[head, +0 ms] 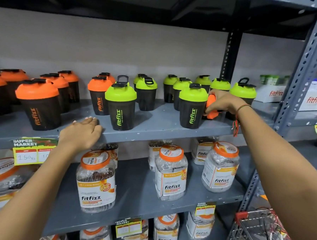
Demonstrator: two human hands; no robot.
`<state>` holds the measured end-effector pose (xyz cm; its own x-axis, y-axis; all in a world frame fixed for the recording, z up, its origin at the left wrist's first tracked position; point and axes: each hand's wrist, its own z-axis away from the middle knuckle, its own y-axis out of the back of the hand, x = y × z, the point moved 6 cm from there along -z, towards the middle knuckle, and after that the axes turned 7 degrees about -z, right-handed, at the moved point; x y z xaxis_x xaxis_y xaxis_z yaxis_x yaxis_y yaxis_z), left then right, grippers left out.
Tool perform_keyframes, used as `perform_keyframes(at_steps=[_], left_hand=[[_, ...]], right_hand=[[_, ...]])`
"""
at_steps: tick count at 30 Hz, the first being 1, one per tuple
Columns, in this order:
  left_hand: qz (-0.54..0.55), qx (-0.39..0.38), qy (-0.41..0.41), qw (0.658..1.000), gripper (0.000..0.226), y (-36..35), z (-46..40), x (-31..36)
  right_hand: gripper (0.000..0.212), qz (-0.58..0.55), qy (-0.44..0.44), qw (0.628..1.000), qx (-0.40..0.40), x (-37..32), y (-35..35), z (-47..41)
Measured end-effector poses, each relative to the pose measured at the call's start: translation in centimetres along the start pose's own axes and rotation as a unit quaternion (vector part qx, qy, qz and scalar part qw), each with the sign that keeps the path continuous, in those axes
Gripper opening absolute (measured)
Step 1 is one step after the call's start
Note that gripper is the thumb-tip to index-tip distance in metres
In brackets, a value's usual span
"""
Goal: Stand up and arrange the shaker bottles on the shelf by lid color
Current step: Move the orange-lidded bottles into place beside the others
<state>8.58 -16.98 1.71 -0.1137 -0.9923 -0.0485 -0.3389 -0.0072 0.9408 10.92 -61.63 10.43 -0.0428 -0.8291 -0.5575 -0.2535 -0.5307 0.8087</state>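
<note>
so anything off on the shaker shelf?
Yes. One orange-lid shaker lies on its side among the green-lid ones at the right end, with the right hand gripping it. Two green lids have their carry loops flipped up. The left hand rests flat on the shelf edge.

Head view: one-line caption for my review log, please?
Right hand grips a tipped orange-lidded shaker among green-lidded ones; left hand rests flat on the shelf edge.

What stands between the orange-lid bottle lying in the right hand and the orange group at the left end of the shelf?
The right hand grips the tipped orange-lid bottle among the green-lid bottles. A green-lid bottle stands right beside it, another farther left, ahead of the orange group. Lifting over them looks safest.
</note>
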Motion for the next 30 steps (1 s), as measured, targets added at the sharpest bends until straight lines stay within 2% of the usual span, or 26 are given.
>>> perform_keyframes(at_steps=[5,8,14,17,21,27,30], left_hand=[[0.006,0.001,-0.002,1.0,0.072,-0.1,0.1,-0.1],[0.004,0.006,-0.005,1.0,0.057,-0.3,-0.1,-0.2],[0.005,0.009,-0.003,1.0,0.052,-0.2,0.0,-0.1],[0.01,0.013,0.003,1.0,0.052,0.1,0.2,0.0],[0.019,0.013,0.009,1.0,0.052,0.5,0.6,0.0],[0.04,0.027,0.022,0.999,0.047,1.2,1.7,-0.3],[0.038,0.04,0.031,0.998,0.045,1.4,2.7,-1.1]], right_hand=[[0.086,0.044,0.027,0.997,0.05,-2.0,2.8,0.4],[0.092,0.053,0.043,0.995,0.075,-3.6,5.3,0.5],[0.091,0.072,0.096,0.983,0.136,-8.3,10.7,1.9],[0.082,0.047,0.146,0.977,0.147,-11.6,12.2,3.1],[0.062,-0.05,0.222,0.97,0.091,-16.7,11.3,4.8],[0.061,-0.11,0.327,0.938,0.001,-25.1,6.4,7.1],[0.063,-0.107,0.359,0.927,-0.04,-29.2,3.5,7.8]])
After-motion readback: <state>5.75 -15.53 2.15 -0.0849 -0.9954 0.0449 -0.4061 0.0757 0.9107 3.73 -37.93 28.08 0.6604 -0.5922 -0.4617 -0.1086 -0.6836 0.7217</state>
